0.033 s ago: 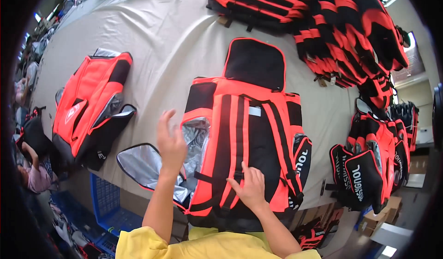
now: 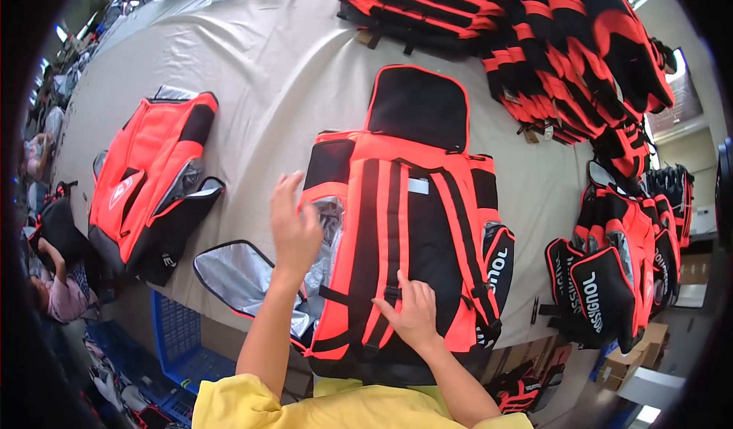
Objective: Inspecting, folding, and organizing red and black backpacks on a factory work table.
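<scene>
A large red and black backpack (image 2: 427, 238) lies on the table before me, shoulder straps facing up and its black top flap (image 2: 420, 108) folded out away from me. My left hand (image 2: 296, 230) hovers at the bag's left side opening, fingers apart and holding nothing. Silver lining (image 2: 328, 226) shows inside that opening, and a silver-lined side flap (image 2: 237, 276) hangs outward below the hand. On the left shoulder strap (image 2: 394, 223), my right hand (image 2: 414, 313) rests by the buckle (image 2: 392, 294), thumb and fingers spread.
Another red and black backpack (image 2: 153, 188) lies at the left. Stacked bags (image 2: 580, 47) fill the far right, and more stand at the right edge (image 2: 611, 268). A blue plastic crate (image 2: 179, 337) is below the table at left. Another person (image 2: 65, 288) is at the far left.
My left hand has shifted slightly to the right, closer to the bag's side opening. My right hand stays on the strap.
</scene>
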### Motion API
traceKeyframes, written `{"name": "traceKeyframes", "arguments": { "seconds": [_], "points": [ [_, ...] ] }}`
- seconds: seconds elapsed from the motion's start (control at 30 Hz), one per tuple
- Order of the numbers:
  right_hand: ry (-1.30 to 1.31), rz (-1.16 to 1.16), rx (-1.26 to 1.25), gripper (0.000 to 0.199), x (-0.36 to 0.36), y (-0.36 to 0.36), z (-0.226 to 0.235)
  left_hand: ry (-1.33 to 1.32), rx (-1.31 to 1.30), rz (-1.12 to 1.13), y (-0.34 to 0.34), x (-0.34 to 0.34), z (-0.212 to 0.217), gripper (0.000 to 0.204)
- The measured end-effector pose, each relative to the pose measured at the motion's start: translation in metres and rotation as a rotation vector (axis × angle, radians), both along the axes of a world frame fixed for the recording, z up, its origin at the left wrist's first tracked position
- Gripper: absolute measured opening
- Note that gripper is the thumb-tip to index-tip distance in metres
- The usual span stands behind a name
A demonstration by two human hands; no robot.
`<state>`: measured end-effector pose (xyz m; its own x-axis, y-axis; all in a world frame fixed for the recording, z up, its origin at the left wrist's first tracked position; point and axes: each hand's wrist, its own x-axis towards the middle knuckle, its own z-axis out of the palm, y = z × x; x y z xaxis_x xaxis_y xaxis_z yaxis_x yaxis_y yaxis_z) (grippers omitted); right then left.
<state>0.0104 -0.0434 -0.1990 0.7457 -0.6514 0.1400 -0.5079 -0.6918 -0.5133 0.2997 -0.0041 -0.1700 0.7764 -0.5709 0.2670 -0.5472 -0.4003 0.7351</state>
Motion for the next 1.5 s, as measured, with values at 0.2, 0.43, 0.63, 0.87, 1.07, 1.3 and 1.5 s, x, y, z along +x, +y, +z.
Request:
{"name": "traceKeyframes", "arguments": {
  "seconds": [0.2, 0.43, 0.63, 0.87, 1.07, 1.3, 1.5],
  "points": [
    [-0.009, 0.061, 0.061, 0.073, -0.019, -0.001, 0.015, -0.257, 0.408, -0.113, -0.137, -0.015, -0.063, 0.061],
    [0.116, 0.186, 0.315, 0.028, -0.005, -0.142, 0.030, -0.436, 0.554, -0.093, -0.127, -0.036, -0.159, 0.069],
    [0.062, -0.174, -0.096, 0.020, 0.053, -0.347, -0.077, -0.400, 0.540, -0.112, -0.132, -0.033, -0.161, 0.067],
    [0.106, 0.129, -0.038, 0.007, 0.102, -0.373, -0.081, -0.384, 0.522, -0.106, -0.137, -0.028, -0.151, 0.066],
    [0.006, 0.500, -0.102, 0.006, 0.257, -0.296, -0.114, -0.312, 0.502, -0.166, -0.145, -0.035, -0.155, 0.068],
    [-0.029, -0.179, -0.003, 0.049, 0.248, -0.374, -0.062, -0.336, 0.561, -0.114, -0.117, -0.023, -0.154, 0.066],
    [-0.191, -0.290, 1.049, 0.056, 0.108, -0.460, -0.040, -0.321, 0.503, -0.171, -0.144, -0.031, -0.152, 0.066]
  ]
}}
